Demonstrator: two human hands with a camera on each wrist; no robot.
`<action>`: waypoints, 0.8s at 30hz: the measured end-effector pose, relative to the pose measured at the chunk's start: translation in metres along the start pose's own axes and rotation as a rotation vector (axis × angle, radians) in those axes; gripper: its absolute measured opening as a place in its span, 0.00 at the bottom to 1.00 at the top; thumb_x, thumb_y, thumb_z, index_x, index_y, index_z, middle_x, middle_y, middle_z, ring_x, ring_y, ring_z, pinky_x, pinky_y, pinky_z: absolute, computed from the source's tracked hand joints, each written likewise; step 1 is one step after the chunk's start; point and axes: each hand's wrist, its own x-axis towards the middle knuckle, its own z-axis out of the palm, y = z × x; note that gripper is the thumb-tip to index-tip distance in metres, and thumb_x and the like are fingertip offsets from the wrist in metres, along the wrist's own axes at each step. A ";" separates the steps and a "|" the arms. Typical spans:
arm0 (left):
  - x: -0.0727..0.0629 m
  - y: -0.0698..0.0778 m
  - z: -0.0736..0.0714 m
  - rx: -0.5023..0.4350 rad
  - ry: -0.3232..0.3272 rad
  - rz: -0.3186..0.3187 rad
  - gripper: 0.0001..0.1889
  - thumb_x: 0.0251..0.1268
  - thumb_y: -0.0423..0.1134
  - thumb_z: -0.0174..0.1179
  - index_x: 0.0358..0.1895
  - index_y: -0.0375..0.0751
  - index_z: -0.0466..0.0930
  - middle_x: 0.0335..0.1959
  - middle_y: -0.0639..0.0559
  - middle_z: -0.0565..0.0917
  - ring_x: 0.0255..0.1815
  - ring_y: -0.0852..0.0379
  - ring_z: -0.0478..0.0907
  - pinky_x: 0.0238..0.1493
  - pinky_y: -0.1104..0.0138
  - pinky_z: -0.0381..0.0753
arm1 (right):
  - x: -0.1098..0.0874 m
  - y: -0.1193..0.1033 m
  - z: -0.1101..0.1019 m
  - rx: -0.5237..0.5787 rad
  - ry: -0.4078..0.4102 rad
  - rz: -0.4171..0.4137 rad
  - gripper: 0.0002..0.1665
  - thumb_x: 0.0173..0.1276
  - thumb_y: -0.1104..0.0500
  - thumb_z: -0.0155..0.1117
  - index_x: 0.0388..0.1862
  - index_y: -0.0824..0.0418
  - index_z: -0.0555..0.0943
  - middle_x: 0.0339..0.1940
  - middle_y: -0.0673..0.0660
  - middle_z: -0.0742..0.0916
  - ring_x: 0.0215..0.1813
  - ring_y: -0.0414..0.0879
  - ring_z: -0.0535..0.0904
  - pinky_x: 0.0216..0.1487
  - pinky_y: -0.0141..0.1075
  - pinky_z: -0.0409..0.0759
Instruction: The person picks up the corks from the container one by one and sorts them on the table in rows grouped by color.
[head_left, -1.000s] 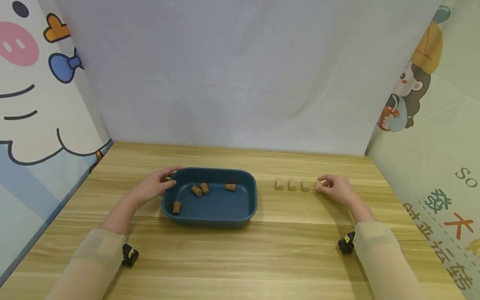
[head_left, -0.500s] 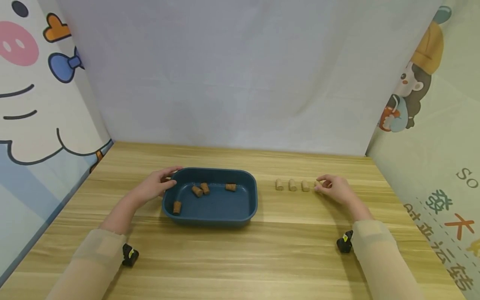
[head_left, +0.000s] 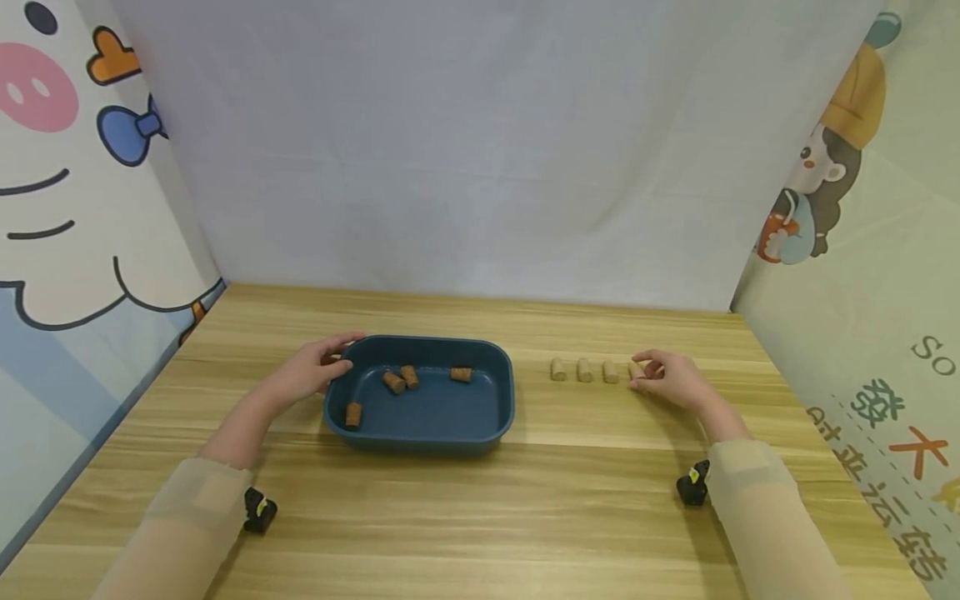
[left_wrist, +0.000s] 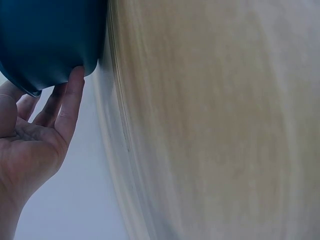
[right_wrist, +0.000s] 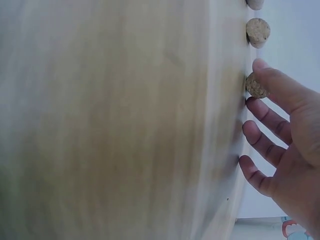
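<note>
My left hand (head_left: 303, 372) grips the left end of a dark blue rectangular tub (head_left: 420, 435), thumb over the rim. In the left wrist view, its fingers (left_wrist: 72, 102) touch the tub's outer wall (left_wrist: 55, 45). Several brown corks lie loose inside, one cork (head_left: 353, 415) in the near left corner and another cork (head_left: 461, 374) toward the right. On the table, my right hand (head_left: 675, 379) pinches a pale cork (right_wrist: 255, 86) between thumb and forefinger, its other fingers spread. This cork is the right end of a row, beside a neighbouring cork (head_left: 610, 372).
Further left in the row are two more corks, a middle cork (head_left: 584, 370) and an end cork (head_left: 558, 369), between the tub and my right hand. The wooden table (head_left: 465, 525) ends at a white cloth backdrop (head_left: 465, 167). Printed cartoon sheets stand at both sides.
My right thumb has shifted slightly toward me, and more of the cork between thumb and forefinger shows. The left hand, tub and other corks stay in place.
</note>
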 end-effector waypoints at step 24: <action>0.000 -0.001 0.000 -0.021 0.002 -0.013 0.27 0.75 0.39 0.45 0.75 0.47 0.52 0.71 0.32 0.57 0.64 0.34 0.66 0.43 0.57 0.81 | -0.003 -0.009 -0.006 -0.002 -0.021 0.036 0.32 0.63 0.55 0.67 0.62 0.69 0.71 0.39 0.60 0.82 0.39 0.51 0.79 0.40 0.44 0.76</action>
